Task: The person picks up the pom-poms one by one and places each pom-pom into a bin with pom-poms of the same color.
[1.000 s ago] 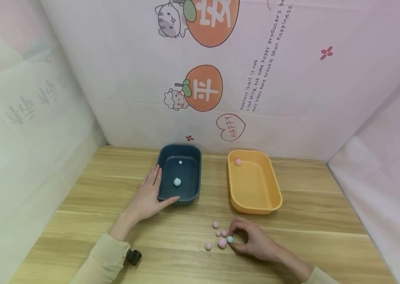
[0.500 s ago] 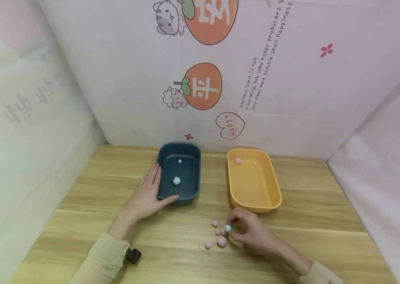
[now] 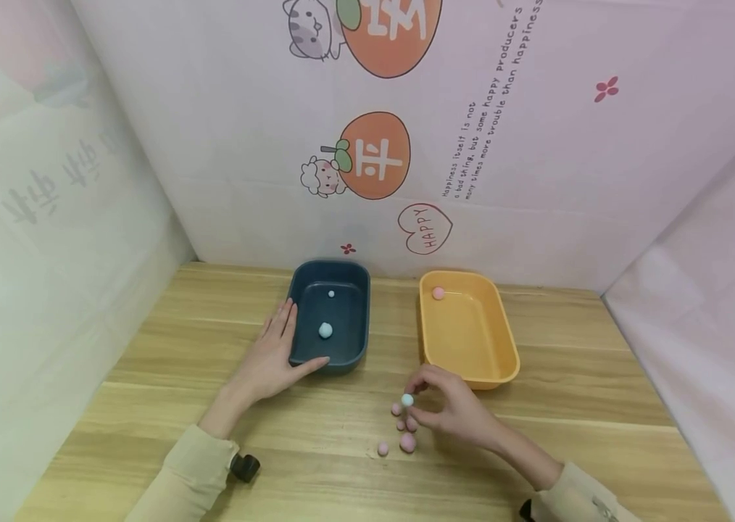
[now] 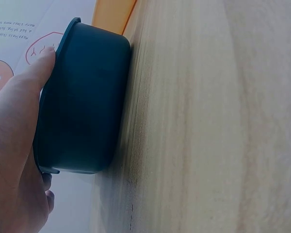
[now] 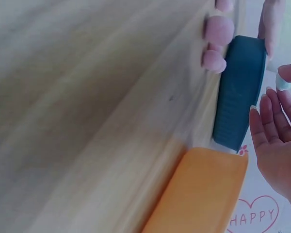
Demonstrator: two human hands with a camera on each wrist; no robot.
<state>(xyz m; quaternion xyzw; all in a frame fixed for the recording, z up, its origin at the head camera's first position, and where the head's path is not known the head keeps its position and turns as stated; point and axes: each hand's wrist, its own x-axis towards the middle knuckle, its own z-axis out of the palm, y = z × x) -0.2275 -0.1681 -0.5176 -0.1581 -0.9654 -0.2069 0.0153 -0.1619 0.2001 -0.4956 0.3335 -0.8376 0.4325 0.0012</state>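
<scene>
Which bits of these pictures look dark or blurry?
Head view: bright and mostly clear, with what looks like a faint smear below the pale ball in the right hand; left wrist view: dimmer, the navy tray very dark; right wrist view: hazy, the tabletop grain blurred, the HAPPY print readable.

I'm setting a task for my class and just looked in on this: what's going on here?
A person is handling small colored balls. The right hand pinches a pale blue ball, held up off the table, while the left hand rests on the dark blue tray. Two other pale blue balls lie in that tray, and one pink ball lies in the yellow tray. Five more pink balls lie on the table.
</scene>
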